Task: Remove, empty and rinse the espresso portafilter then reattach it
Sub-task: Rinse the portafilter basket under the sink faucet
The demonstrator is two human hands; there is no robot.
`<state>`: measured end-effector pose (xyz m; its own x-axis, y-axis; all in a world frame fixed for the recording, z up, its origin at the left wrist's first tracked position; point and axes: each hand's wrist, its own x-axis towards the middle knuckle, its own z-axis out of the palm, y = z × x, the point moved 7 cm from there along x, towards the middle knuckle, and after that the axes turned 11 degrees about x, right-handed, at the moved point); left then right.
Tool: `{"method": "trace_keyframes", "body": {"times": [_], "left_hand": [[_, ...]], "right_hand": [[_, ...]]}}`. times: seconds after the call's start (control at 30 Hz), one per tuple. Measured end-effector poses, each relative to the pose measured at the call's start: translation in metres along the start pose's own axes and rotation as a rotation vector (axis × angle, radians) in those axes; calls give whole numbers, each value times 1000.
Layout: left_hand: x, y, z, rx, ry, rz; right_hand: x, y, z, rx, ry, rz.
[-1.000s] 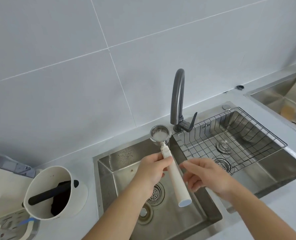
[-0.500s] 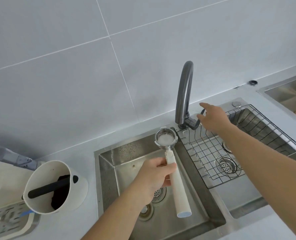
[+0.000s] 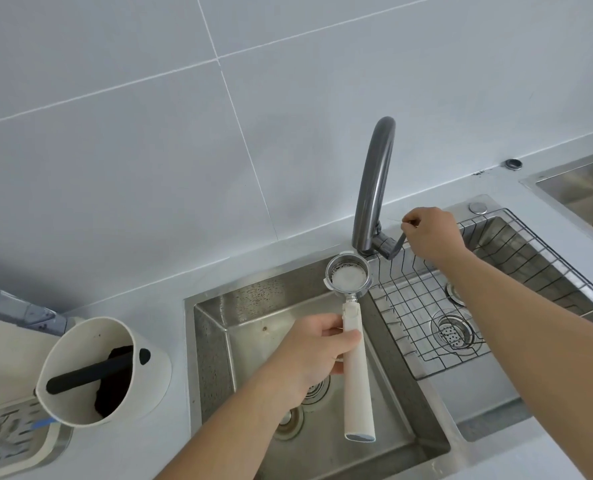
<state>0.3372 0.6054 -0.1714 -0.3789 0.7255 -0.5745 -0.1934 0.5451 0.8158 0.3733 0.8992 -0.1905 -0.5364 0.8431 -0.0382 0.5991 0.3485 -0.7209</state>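
Two bare forearms, no sleeves, hands (image 3: 317,348) without rings or gloves

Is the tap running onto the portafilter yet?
Apparently yes. The portafilter basket, held open side up under the faucet spout, looks filled with white froth; no clear stream shows. The right hand grips the lever.

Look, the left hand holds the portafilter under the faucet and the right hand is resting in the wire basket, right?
Not quite. In the head view the right hand is on the faucet lever, not resting in the wire basket. The rest is right: the left hand holds the portafilter under the faucet.
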Motion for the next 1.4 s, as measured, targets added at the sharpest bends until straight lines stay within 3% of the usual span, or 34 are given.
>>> {"method": "trace_keyframes", "body": {"times": [0.73,1.03,1.4], "left_hand": [[3,10,1,30,-38,20],[2,10,5,-123,-85,-62],[1,-8,-17,184,25,-3]], "right_hand": [[-16,11,-2,115,51,37],[-17,9,-3,124,46,41],[-17,9,-4,117,43,27]]}}
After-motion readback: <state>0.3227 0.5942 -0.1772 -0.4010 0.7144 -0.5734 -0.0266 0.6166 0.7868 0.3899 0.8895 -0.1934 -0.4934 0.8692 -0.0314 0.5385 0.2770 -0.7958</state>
